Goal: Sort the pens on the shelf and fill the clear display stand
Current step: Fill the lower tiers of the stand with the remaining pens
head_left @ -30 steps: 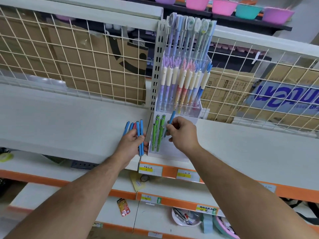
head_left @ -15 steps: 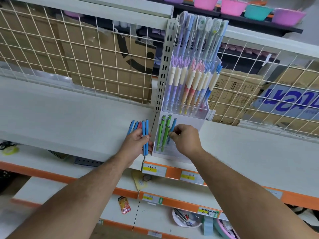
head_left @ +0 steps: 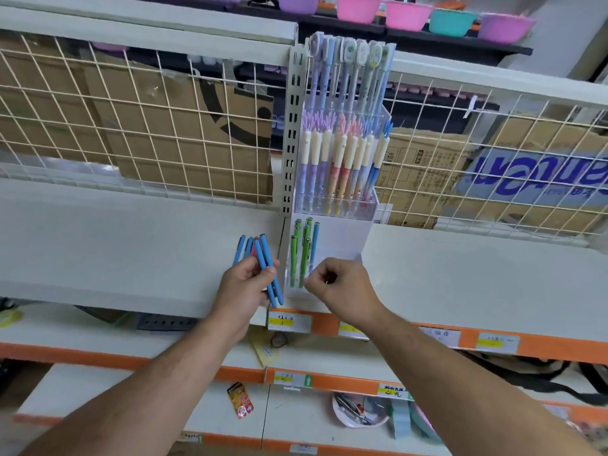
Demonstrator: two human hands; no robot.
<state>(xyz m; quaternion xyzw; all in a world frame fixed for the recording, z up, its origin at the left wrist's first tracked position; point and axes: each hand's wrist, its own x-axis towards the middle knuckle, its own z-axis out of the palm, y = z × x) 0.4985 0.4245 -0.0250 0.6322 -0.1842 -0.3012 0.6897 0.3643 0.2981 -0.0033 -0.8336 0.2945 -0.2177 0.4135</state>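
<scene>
Head view: the blue pen (head_left: 315, 246) now stands in the clear display stand (head_left: 342, 238) beside the green pens (head_left: 301, 255), lowered there by the right hand (head_left: 339, 286). Its fingers are curled at the pen's foot, and I cannot tell whether they still pinch it. The left hand (head_left: 243, 287) grips the remaining blue pens (head_left: 263, 261), next to go in.

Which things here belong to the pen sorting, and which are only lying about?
Job: clear display stand; green pens and one blue pen in it; blue pens gripped by the left hand; right hand.
Lying about: cardboard boxes at the back; coloured bowls above; small packet below.
</scene>
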